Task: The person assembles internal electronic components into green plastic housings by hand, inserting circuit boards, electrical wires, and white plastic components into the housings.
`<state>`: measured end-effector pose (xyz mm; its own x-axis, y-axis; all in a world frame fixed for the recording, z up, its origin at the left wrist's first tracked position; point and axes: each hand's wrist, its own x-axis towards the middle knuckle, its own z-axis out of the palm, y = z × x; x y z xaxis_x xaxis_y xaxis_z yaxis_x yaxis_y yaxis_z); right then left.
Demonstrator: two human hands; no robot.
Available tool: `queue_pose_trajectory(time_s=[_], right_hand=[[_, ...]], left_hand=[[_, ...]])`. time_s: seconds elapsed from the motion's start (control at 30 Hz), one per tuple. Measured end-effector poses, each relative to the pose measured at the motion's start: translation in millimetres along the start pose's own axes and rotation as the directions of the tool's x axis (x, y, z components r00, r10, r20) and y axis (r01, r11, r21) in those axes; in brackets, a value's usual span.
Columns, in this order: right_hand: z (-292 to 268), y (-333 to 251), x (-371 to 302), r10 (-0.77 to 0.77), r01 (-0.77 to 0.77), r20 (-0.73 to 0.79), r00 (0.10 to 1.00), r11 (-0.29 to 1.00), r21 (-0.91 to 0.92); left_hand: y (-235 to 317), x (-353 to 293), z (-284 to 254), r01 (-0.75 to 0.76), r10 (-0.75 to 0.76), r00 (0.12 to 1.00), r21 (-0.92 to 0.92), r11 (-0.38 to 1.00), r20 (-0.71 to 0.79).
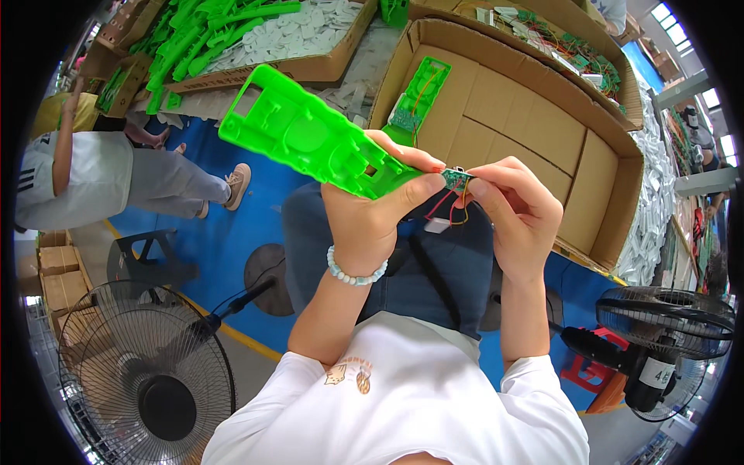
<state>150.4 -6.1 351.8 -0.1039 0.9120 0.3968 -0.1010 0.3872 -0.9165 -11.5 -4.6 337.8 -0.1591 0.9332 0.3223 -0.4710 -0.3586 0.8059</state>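
While gripping a bright green plastic shell (298, 133) with the left hand (363, 211) in the head view, also sets that thumb and forefinger at the left edge of a small circuit board (456, 180). Clamps the right hand (518, 209) on the board's right end, between thumb and fingertips. Holds both above the lap, with the shell hollow side up and slanting toward the upper left, and with the board just beside its right end. From the board, lets red and yellow wires (452, 205) hang, with a white connector (437, 225) below. Wears a beaded bracelet (356, 278) on the left wrist. Faces an open cardboard box (527, 139), with a second green shell (439, 77) lying inside at its left side. Has a box (314, 70) of white pieces (298, 35) and long green parts (198, 39) at upper left.
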Motion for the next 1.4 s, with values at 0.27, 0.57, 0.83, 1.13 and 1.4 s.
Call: queue_pose_trajectory(time_s=[0.27,0.57,0.83,1.13,1.4], right_hand=[[5,2,0,0.179,-0.157,-0.117,0.977,0.972,0.175],[31,-2,5,0.221,-0.224,0.051,0.974,0.971,0.078],[31,0,4,0.213,-0.216,0.062,0.975,0.975,0.042],[28,-4,2,0.228,-0.228,0.010,0.974,0.972,0.053],[26,-7,3,0.246,-0.247,0.029,0.969,0.960,0.131]], left_hand=[[8,7,-8,0.137,-0.133,0.989,0.050,0.989,-0.066],[-2,-3,-13,0.273,-0.274,0.956,-0.028,0.962,-0.107],[-6,-5,-9,0.094,-0.078,0.983,0.093,0.991,-0.164],[-4,-10,-4,0.062,-0.047,0.993,0.138,0.989,-0.111],[-15,-8,-6,0.032,-0.004,0.994,0.248,0.968,-0.113]])
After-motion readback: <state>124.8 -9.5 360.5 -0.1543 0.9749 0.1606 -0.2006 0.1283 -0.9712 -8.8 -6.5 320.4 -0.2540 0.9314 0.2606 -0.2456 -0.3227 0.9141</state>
